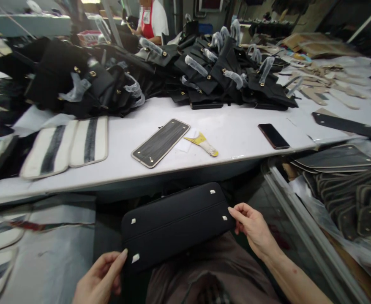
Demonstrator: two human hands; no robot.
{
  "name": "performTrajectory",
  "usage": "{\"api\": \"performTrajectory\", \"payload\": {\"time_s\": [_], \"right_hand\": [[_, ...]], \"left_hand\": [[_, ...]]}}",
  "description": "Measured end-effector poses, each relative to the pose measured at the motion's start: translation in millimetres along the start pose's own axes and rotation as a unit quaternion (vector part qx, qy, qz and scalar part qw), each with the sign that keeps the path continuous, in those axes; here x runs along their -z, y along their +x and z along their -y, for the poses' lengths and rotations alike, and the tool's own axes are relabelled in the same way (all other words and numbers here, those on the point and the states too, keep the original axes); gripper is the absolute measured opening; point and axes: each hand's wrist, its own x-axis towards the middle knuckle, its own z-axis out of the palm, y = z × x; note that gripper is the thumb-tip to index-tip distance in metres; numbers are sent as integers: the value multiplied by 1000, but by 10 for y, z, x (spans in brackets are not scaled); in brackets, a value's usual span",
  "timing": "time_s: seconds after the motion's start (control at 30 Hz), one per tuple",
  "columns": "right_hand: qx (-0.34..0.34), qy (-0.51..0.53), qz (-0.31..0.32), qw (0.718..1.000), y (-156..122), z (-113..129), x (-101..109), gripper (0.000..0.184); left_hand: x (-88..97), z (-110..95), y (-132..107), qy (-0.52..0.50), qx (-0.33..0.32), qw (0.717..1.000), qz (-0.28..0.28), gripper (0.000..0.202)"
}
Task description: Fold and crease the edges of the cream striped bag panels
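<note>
Over my lap I hold a black bag bottom panel point(175, 223) with small white-wrapped studs at its corners. My left hand point(99, 278) pinches its near left corner, fingers closed on the edge. Its far right corner is gripped by my right hand point(252, 226), fingers curled around it. On the white table point(236, 135) ahead lie a flat dark panel with a gold rim point(160, 142) and a yellow-handled scraper point(203, 143).
A dark phone point(273, 136) lies on the table's right side. Striped cream pads point(68, 145) sit at the left. Piles of black handbags point(204, 71) fill the back. Stacked dark panels point(347, 185) rest at the right. A person in a red apron point(152, 21) works far behind.
</note>
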Motion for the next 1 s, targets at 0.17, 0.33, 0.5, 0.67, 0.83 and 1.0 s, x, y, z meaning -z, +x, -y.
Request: {"api": "performTrajectory", "payload": {"time_s": [0.17, 0.33, 0.5, 0.67, 0.83, 1.0], "right_hand": [[-41, 1, -17, 999, -12, -21, 22, 41], [-75, 8, -35, 997, 89, -123, 65, 42], [-68, -1, -33, 997, 152, -270, 147, 36], [-59, -11, -36, 998, 125, -236, 123, 35], [-50, -7, -41, 998, 87, -155, 21, 40], [-19, -2, -31, 999, -5, -60, -47, 41]], "left_hand": [[-54, -50, -149, -41, -29, 999, 2, 46], [-20, 64, -111, -84, -40, 996, 6, 41], [2, 138, -79, -75, -64, 995, 15, 39], [14, 134, -92, -69, -73, 995, 21, 37], [10, 109, -98, -94, -54, 994, 23, 38], [-38, 34, -179, -108, -40, 993, 23, 45]]}}
